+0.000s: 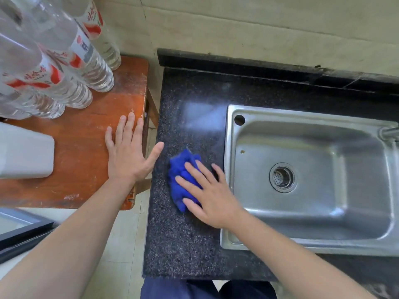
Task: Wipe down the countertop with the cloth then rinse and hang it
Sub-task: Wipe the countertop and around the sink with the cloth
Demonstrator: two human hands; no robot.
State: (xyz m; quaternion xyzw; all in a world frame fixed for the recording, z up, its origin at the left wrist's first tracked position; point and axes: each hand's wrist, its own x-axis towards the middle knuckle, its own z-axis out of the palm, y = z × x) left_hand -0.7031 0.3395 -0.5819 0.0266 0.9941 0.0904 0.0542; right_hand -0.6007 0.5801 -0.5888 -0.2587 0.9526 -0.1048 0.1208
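A crumpled blue cloth [180, 169] lies on the dark speckled surface [185, 244], at 9 o'clock from the steel sink [302, 113] and near its rim. The right hand [212, 197] presses on the cloth with straight, spread fingers, grasping nothing. At 9 o'clock from the cloth, the left hand [127, 154] is released, flat with fingers apart, over the edge of a wooden surface [86, 169]. Clear water bottles [86, 61] stand at 11 o'clock from that hand, a white container [23, 152] at 9 o'clock.
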